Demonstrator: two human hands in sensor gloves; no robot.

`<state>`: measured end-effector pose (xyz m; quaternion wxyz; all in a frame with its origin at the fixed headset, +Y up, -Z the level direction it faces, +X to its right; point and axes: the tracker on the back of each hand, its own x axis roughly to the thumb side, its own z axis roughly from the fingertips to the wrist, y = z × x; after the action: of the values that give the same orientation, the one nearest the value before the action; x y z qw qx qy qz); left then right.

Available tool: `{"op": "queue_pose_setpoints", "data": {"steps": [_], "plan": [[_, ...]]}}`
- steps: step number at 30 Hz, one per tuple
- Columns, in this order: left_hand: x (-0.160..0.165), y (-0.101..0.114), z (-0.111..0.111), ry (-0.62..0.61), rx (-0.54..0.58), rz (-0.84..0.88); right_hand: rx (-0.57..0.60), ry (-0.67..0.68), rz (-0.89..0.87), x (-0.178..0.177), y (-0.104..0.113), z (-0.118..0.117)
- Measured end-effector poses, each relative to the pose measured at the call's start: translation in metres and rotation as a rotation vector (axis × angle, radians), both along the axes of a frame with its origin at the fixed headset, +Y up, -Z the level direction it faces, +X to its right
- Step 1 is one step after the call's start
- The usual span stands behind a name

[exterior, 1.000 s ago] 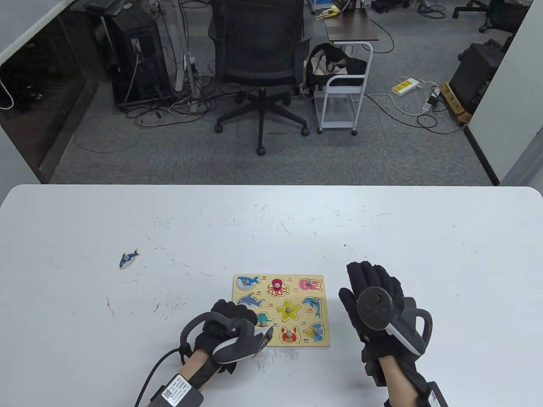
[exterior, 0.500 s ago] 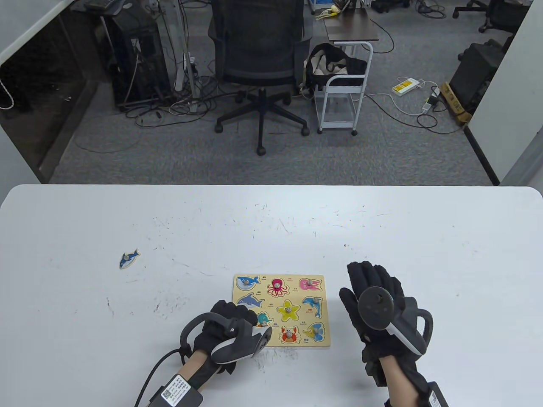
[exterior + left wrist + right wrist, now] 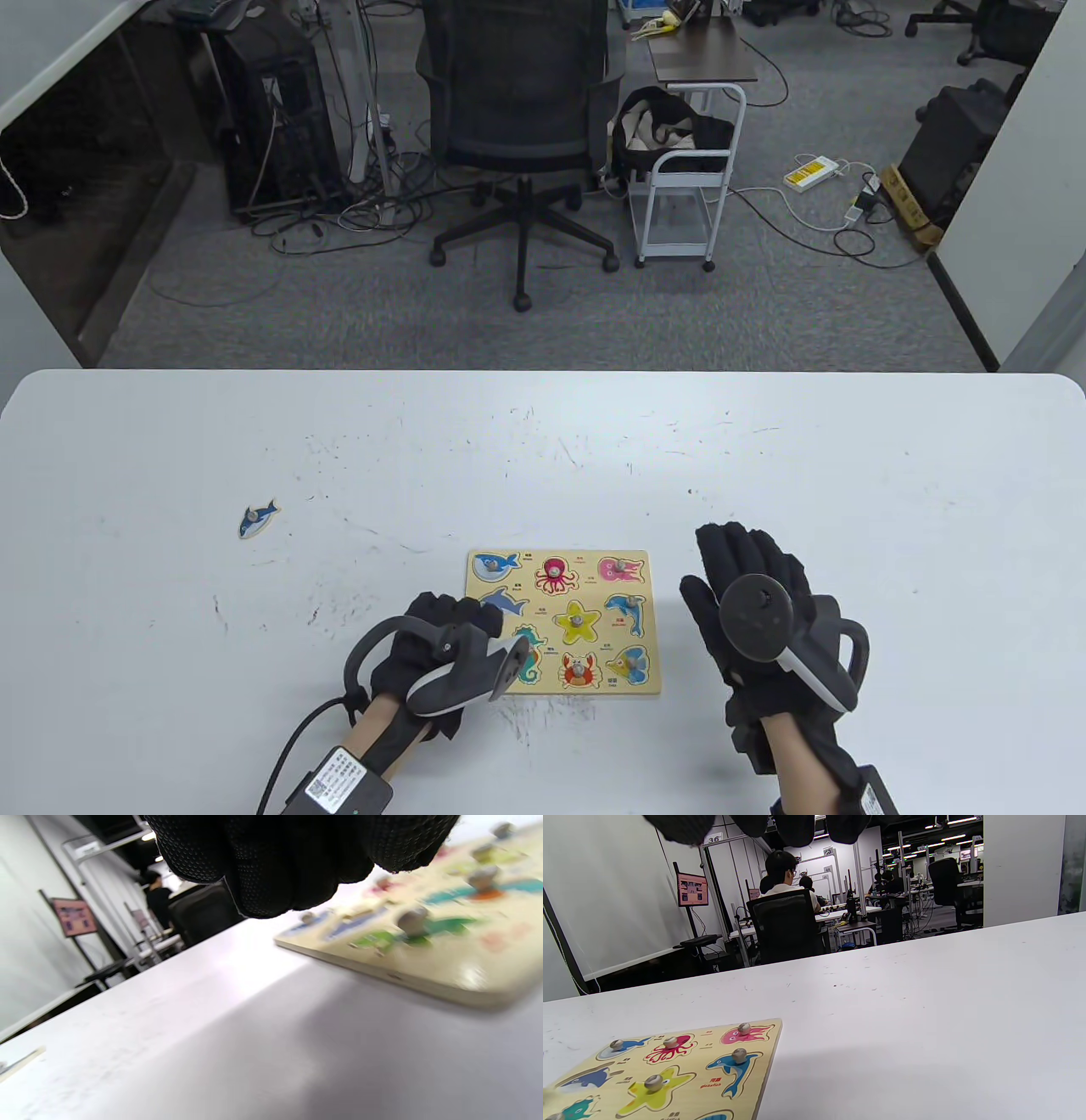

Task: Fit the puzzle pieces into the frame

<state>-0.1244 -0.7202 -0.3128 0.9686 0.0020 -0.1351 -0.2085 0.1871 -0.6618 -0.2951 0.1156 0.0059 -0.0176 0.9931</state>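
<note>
You have open worktop (image 3: 764, 441) across the whole far half, from the far edge down to the puzzle frame (image 3: 562, 622). To the left, only the loose shark piece (image 3: 258, 518) lies in the way, well apart from the frame, with bare surface between them. Your left hand (image 3: 441, 649) sits at the frame's near-left corner, its curled fingers (image 3: 271, 861) just above the worktop beside the frame's edge. Your right hand (image 3: 764, 607) lies flat just right of the frame, leaving a narrow lane between. The knobs on the seated pieces stand up from the frame.
</note>
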Motion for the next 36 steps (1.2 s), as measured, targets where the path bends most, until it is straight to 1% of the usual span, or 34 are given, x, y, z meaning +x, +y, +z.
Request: {"op": "queue_pose_setpoints", "data": {"steps": [3, 6, 8, 10, 12, 16, 21, 25, 29, 32, 36], "plan": [[-0.023, 0.024, -0.010, 0.097, 0.018, 0.056, 0.002, 0.000, -0.003, 0.001, 0.000, 0.000], [-0.045, 0.043, -0.020, 0.189, 0.037, 0.083, 0.005, -0.001, -0.003, 0.001, 0.000, 0.000], [-0.065, 0.056, -0.030, 0.276, 0.042, 0.106, 0.007, -0.002, -0.005, 0.001, 0.000, 0.000], [-0.083, 0.065, -0.040, 0.349, 0.008, 0.149, 0.007, -0.005, -0.006, 0.002, 0.000, 0.000], [-0.100, 0.072, -0.049, 0.420, 0.006, 0.192, 0.004, -0.010, -0.006, 0.003, -0.001, 0.000], [-0.129, 0.078, -0.066, 0.522, 0.024, 0.175, -0.005, -0.022, -0.005, 0.005, -0.002, -0.001], [-0.156, 0.072, -0.087, 0.629, 0.021, 0.125, -0.011, -0.029, -0.025, 0.008, -0.001, -0.001], [-0.177, 0.060, -0.104, 0.708, 0.006, 0.123, -0.010, -0.039, -0.020, 0.009, -0.001, -0.001], [-0.195, 0.043, -0.121, 0.782, -0.019, 0.128, -0.021, -0.058, -0.018, 0.011, -0.002, -0.002], [-0.205, 0.029, -0.132, 0.823, -0.078, 0.155, -0.035, -0.072, -0.021, 0.014, -0.004, -0.004], [-0.217, 0.011, -0.144, 0.868, -0.086, 0.147, -0.049, -0.087, -0.019, 0.016, -0.006, -0.006]]}}
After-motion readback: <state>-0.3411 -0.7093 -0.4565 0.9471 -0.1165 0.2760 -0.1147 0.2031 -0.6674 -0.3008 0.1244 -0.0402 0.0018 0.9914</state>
